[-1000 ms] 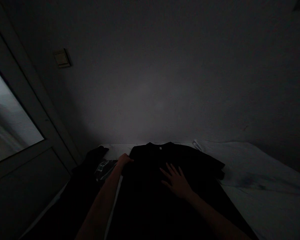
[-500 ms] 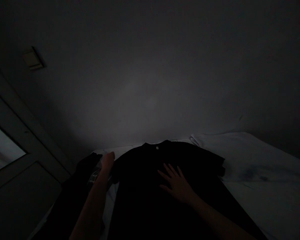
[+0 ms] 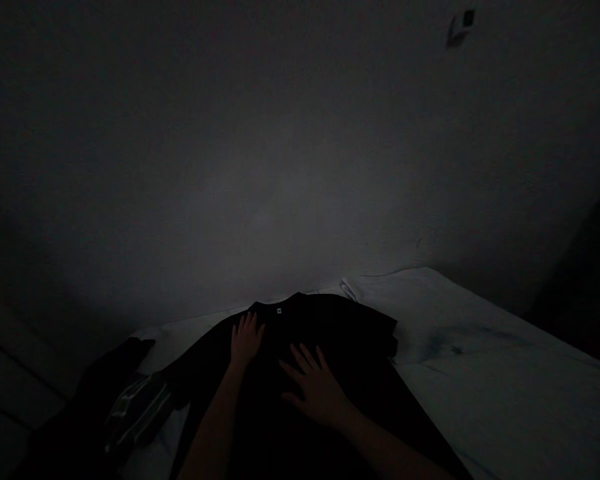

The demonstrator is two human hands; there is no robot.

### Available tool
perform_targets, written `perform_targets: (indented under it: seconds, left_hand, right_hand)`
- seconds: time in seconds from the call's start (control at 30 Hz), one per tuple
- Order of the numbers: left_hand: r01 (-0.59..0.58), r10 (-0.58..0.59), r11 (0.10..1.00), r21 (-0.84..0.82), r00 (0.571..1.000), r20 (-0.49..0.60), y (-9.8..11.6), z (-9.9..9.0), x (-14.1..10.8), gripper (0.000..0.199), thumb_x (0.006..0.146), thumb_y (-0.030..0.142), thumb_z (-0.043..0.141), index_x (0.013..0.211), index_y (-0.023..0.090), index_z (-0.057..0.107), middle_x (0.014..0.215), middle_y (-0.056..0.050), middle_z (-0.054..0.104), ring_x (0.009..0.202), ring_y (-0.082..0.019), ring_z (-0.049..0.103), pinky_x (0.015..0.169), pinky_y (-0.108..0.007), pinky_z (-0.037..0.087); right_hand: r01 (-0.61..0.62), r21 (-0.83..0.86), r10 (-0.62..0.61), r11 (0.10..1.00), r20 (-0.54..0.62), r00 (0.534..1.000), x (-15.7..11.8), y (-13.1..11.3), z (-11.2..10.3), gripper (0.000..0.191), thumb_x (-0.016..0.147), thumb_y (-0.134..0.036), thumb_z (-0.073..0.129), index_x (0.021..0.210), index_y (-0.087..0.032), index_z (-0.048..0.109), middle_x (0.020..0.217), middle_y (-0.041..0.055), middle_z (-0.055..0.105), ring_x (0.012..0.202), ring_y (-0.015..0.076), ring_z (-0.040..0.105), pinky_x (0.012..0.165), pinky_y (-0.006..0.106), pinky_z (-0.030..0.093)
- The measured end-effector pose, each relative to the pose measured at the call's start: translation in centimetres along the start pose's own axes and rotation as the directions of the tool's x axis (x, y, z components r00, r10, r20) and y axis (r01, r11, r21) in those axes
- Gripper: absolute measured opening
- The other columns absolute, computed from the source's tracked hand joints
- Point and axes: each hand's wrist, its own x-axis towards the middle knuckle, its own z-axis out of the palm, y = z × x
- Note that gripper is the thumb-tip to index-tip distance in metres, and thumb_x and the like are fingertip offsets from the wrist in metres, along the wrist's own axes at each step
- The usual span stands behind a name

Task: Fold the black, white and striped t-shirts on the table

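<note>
Black T-shirt [image 3: 330, 327], collar [image 3: 279, 307] pointing away, lengthwise on bedsheet [image 3: 480, 387], left hand [image 3: 246, 341], right hand [image 3: 313, 390] flat, fingers [image 3: 305, 357] spread

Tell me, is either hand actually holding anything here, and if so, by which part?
Nothing is held: the left hand and the right hand both lie open, fingers spread, on the front of the black T-shirt, with no grip on it.

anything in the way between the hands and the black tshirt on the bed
Nothing visible: the left hand and the right hand both lie flat directly on the black short-sleeved t-shirt. A dark crumpled garment with a pale print lies off to the shirt's left, not between them.
</note>
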Motion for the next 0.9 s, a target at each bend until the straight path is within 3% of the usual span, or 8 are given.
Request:
perform_targets:
  seconds: [0.13,0.23,0.33,0.37,0.47,0.63,0.73,0.9]
  left_hand:
    - [0.109,-0.105,0.993,0.048,0.991,-0.086,-0.8,0.3,0.0,0.058,0.101,0.041,0.033,0.149,0.012,0.043,0.156,-0.015,0.038,0.144,-0.034,0.036,0.117,-0.054,0.03]
    - [0.132,-0.125,0.989,0.07,0.988,-0.089,-0.8,0.2,-0.2,0.06,0.1,0.043,0.032,0.149,0.009,0.043,0.156,-0.016,0.037,0.144,-0.034,0.038,0.117,-0.051,0.031]
    - [0.127,-0.122,0.99,0.067,0.989,-0.078,-0.6,0.1,-0.4,0.063,0.1,0.042,0.032,0.149,0.005,0.042,0.156,-0.019,0.036,0.144,-0.035,0.037,0.117,-0.051,0.03]
    - [0.128,-0.123,0.99,0.062,0.989,-0.082,-0.6,0.1,-0.4,0.063,0.1,0.042,0.032,0.149,0.004,0.041,0.156,-0.019,0.036,0.143,-0.035,0.037,0.117,-0.052,0.03]
    - [0.131,-0.126,0.99,0.046,0.988,-0.094,-0.5,0.2,-0.4,0.062,0.1,0.04,0.032,0.149,0.004,0.041,0.155,-0.02,0.037,0.143,-0.036,0.037,0.117,-0.053,0.03]
    - [0.132,-0.13,0.991,0.021,0.989,-0.073,-0.7,0.4,-0.3,0.062,0.099,0.039,0.033,0.15,0.004,0.04,0.156,-0.02,0.035,0.144,-0.035,0.036,0.118,-0.052,0.03]
    - [0.125,-0.124,0.992,0.008,0.99,-0.07,-0.8,0.6,-0.4,0.061,0.099,0.037,0.034,0.15,0.004,0.039,0.156,-0.02,0.035,0.145,-0.035,0.035,0.118,-0.052,0.029]
    - [0.127,-0.129,0.992,-0.021,0.987,-0.093,-0.9,0.7,-0.5,0.058,0.097,0.033,0.036,0.15,0.009,0.041,0.156,-0.019,0.036,0.144,-0.035,0.036,0.117,-0.053,0.03]
  right_hand:
    - [-0.012,-0.008,0.012,1.0,0.0,1.0,0.0,0.2,-0.1,0.076,0.092,-0.076,0.034,0.156,-0.036,0.029,0.166,0.0102,0.008,0.152,0.0359,0.005,0.117,0.067,0.0]
    - [-0.029,-0.018,0.03,0.999,0.044,0.999,1.7,0.0,-2.2,0.067,0.087,-0.069,0.054,0.145,-0.036,0.051,0.159,0.01,0.036,0.145,0.0389,0.032,0.114,0.062,0.026]
    - [-0.143,0.023,0.144,0.989,-0.019,0.989,6.3,-0.3,-5.6,0.032,0.094,-0.047,0.054,0.109,-0.029,0.077,0.118,0.0078,0.073,0.11,0.0293,0.067,0.091,0.04,0.05]
    - [-0.175,0.035,0.177,0.984,-0.067,0.982,8.4,-0.4,-6.6,0.029,0.096,-0.04,0.052,0.104,-0.028,0.078,0.109,0.0067,0.076,0.104,0.0262,0.069,0.087,0.035,0.051]
    - [-0.216,0.04,0.22,0.976,-0.165,0.961,15.1,-0.9,-7.8,0.023,0.095,-0.03,0.056,0.108,-0.027,0.075,0.115,0.0059,0.074,0.11,0.0233,0.066,0.087,0.031,0.048]
    - [-0.337,0.071,0.344,0.939,-0.212,0.914,22.9,-2.1,-4.7,0.024,0.088,-0.036,0.069,0.105,-0.018,0.072,0.11,0.012,0.074,0.104,0.0252,0.068,0.078,0.03,0.048]
    - [-0.37,0.1,0.383,0.924,-0.27,0.883,24.6,-2.9,-2.1,0.033,0.086,-0.032,0.072,0.114,-0.017,0.065,0.116,0.012,0.071,0.107,0.0237,0.066,0.078,0.028,0.046]
    - [-0.314,0.124,0.337,0.941,-0.366,0.867,25.3,-2.6,-0.1,0.026,0.092,-0.021,0.062,0.117,-0.023,0.059,0.116,0.0044,0.07,0.107,0.0183,0.064,0.085,0.027,0.043]
